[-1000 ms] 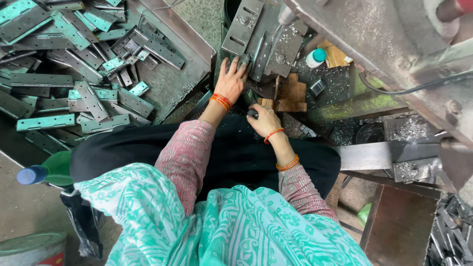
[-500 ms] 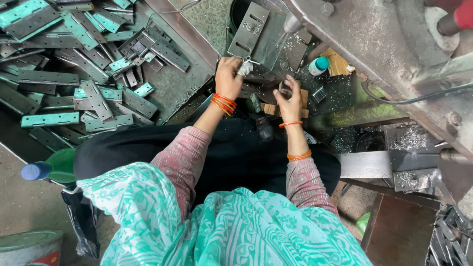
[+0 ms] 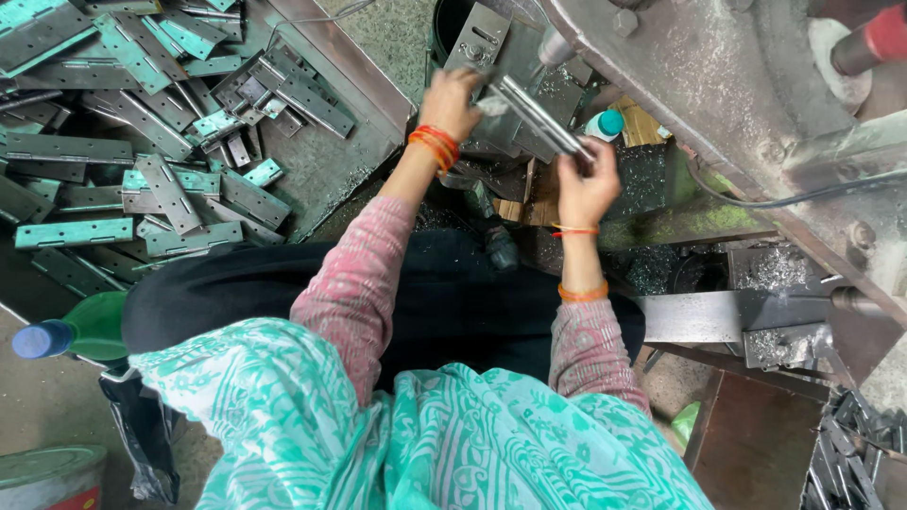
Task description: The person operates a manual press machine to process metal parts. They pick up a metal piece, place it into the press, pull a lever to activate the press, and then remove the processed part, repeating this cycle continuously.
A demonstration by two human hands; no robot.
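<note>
Overhead, I see both hands raised in front of the grey machine (image 3: 718, 85), sharing one long metal hinge strip (image 3: 535, 115). My left hand (image 3: 453, 99) has its fingers closed around the strip's upper end; my right hand (image 3: 586, 184) pinches the lower end. Far left, a heap of hinge plates (image 3: 142, 142) fills a metal tray (image 3: 354, 113). A green bottle (image 3: 80, 331) stands beside my knee.

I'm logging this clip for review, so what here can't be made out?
Head view, the only one:
- Metal piece held by both hands: motion-blurred, shape unclear.
- Left hand fingers: blurred, grip unclear.
- Right hand palm: turned away.
- Machine: cut off by the top and right edges.
- Floor under the lap: hidden by clothing.
</note>
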